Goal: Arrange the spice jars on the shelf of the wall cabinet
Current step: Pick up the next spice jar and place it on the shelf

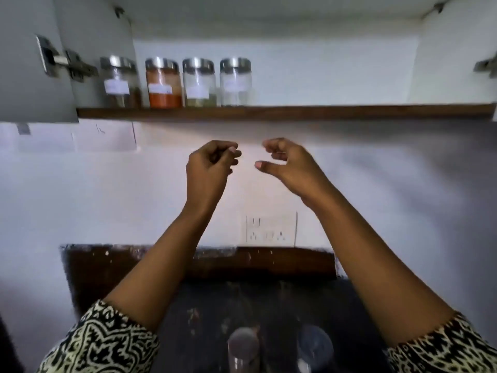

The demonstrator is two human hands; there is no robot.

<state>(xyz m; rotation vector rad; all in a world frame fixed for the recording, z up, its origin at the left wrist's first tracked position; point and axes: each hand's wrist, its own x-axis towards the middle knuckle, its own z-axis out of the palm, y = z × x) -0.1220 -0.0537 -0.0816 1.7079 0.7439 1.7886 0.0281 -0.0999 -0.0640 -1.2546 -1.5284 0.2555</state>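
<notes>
Two near jars: a steel-lidded glass jar (243, 345) and a blurred second jar (314, 345) stand side by side on the dark stone counter (209, 305).
Left hand (208, 165): raised, fingers curled to the thumb, holding nothing.
Right hand (287, 164): raised just beside it, fingers loosely bent, empty.
Brown wooden shelf (349, 111): above both hands.
Row at the shelf's left end: brown-spice jar (119, 82), orange-powder jar (163, 83), greenish-spice jar (199, 82), near-empty clear jar (235, 82), all steel-lidded and upright.
</notes>
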